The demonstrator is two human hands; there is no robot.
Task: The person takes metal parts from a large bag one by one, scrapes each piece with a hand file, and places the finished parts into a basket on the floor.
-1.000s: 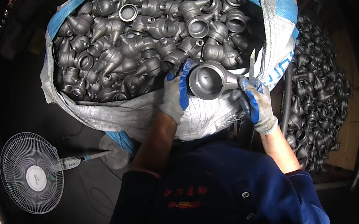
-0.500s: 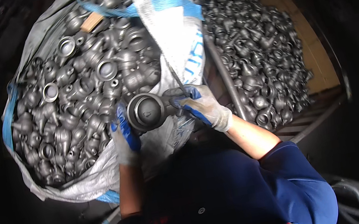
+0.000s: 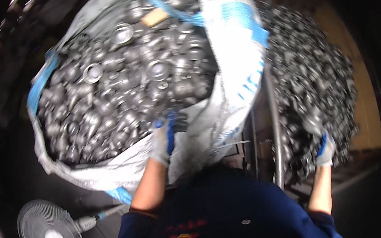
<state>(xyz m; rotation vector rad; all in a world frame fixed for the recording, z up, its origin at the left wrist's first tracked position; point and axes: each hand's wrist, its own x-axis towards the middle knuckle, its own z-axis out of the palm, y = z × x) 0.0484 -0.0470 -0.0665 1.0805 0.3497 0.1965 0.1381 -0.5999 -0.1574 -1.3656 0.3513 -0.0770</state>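
My left hand (image 3: pixel 165 136), in a white and blue work glove, is over the near rim of a big white woven bag (image 3: pixel 236 60). Its fingers are apart and seem to hold nothing, though they are blurred. Dark grey metal joint parts (image 3: pixel 112 81), each with a round cupped head and a stem, fill the bag. Far to the right, my gloved right hand (image 3: pixel 326 148) reaches into a heap of similar metal parts (image 3: pixel 324 70). One blurred metal part (image 3: pixel 312 122) is at its fingertips and appears gripped.
A metal rail (image 3: pixel 276 129) runs between bag and heap. Brown board (image 3: pixel 368 103) lines the heap's right side. A small wooden block (image 3: pixel 155 17) lies on the parts in the bag, near a blue strap (image 3: pixel 188 16). A fan (image 3: pixel 52 237) stands at lower left.
Both hands held one metal part in front of me before. The right hand has carried it right to the heap, and the left has let go. The view has shifted too.
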